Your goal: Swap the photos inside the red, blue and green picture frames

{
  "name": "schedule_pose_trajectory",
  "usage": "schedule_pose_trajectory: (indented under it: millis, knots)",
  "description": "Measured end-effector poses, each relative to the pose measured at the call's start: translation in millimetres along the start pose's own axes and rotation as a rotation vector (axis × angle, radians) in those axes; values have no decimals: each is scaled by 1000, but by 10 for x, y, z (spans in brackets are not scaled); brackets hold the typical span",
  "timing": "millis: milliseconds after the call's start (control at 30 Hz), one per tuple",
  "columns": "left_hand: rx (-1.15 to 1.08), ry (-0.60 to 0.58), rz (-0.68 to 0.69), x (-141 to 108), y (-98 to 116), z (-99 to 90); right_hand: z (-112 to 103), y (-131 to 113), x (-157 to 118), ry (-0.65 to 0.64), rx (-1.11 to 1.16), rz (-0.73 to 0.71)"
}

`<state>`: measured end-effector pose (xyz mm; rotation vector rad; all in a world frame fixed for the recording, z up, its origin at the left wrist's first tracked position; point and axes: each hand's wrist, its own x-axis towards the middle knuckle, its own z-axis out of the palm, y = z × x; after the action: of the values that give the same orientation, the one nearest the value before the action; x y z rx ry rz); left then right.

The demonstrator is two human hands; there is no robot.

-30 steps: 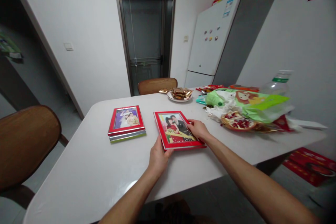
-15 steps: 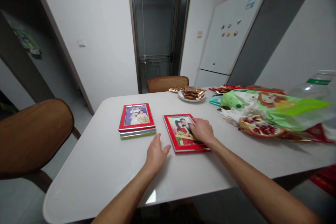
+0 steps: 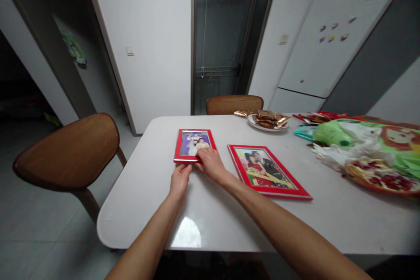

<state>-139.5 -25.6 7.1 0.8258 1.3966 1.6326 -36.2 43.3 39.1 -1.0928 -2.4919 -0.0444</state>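
Observation:
A red photo frame (image 3: 179, 148) with a picture of two people on purple lies on the left part of the table. Under its near edge a thin green sliver of another frame shows. My right hand (image 3: 211, 164) is closed on the near right corner of this red frame, fingers on top and thumb at the edge. My left hand (image 3: 180, 179) pinches at the middle of the same near edge, its fingertips partly hidden. To the right of both hands, a second red photo frame (image 3: 267, 168) lies flat, face up, partly behind my right forearm.
A white plate (image 3: 252, 120) of wrapped snacks stands at the back. At the right lie a green plastic bag (image 3: 331, 133), crumpled tissue (image 3: 328, 153) and an opened pomegranate (image 3: 377, 175). Wooden chairs stand at the left (image 3: 68, 153) and far side (image 3: 234, 103).
My right hand has left the right-hand frame and moved left to the stacked frame. My left hand has come up to its near edge. The view has turned left.

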Motion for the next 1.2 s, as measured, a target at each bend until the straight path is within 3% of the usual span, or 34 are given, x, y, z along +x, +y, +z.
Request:
schedule_pose_trajectory:
  millis: [167, 333, 467, 633, 733, 900, 1067, 1200]
  knots:
    - [-169, 39, 41, -205, 70, 45, -177, -167, -433, 20, 291, -43]
    - [-86, 44, 262, -683, 286, 87, -446, -247, -648, 187, 812, 269]
    - [250, -141, 480, -1091, 451, 42, -734, -300, -806, 284, 1285, 545]
    - [667, -428, 971, -1377, 394, -96, -893, -383, -1110, 304, 1604, 657]
    - [871, -523, 1065, -1442, 301, -156, -813, -374, -1207, 216, 1629, 721]
    - [1125, -550, 990, -1481, 119, -137, -518, -239, -1190, 17, 1524, 678]
    - [1129, -544, 850, -1447, -21, -119, -296, -94, -1146, -25, 1061, 596]
    - [1187, -531, 672, -1351, 64, -244, -244, -42, -1140, -16, 626, 515]
